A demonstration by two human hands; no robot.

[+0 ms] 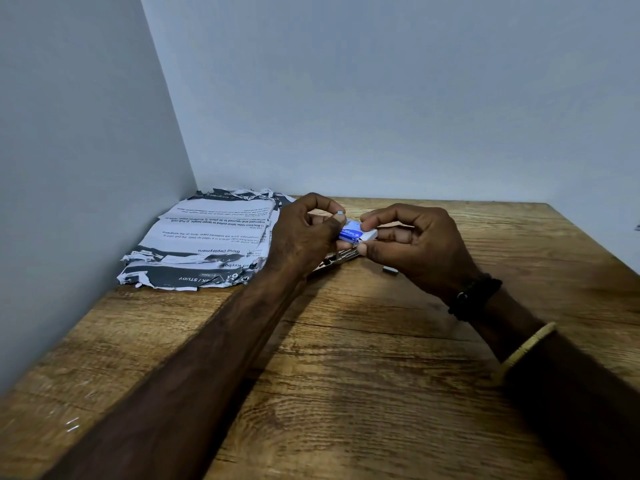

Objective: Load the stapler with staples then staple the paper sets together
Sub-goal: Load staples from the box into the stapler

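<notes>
Two plain grey walls (381, 98) meet in a corner to the left of the hands. One pile of paper (207, 240) lies on the table (346, 375) there, just left of the left hand. Its sheets are white with black print and dark grey bands, and their edges are torn and ragged. How many sheets there are cannot be counted.

The left hand (304, 233) is raised above the table with its fingers curled. It pinches one short strip of staples (340, 213), small, grey and metallic, between thumb and forefinger.

Between the two hands is one staple box (358, 233), a small flat cardboard rectangle in blue and white. Its left end touches the left hand.

Below the hands and partly hidden by them lies one stapler (337, 259), long, narrow and of shiny metal. Whether it lies open cannot be told.

The right hand (419, 244) grips the box's right end, its thumb under the box and its fingers bent over the top.

One loose staple piece (389, 270), short and dark grey, lies on the table just below the right hand.

The right wrist has two bands: one black bead bracelet (476, 296) and, further up the arm, one pale yellow bangle (528, 349).

The table is brown wood with a strong, streaky grain.
</notes>
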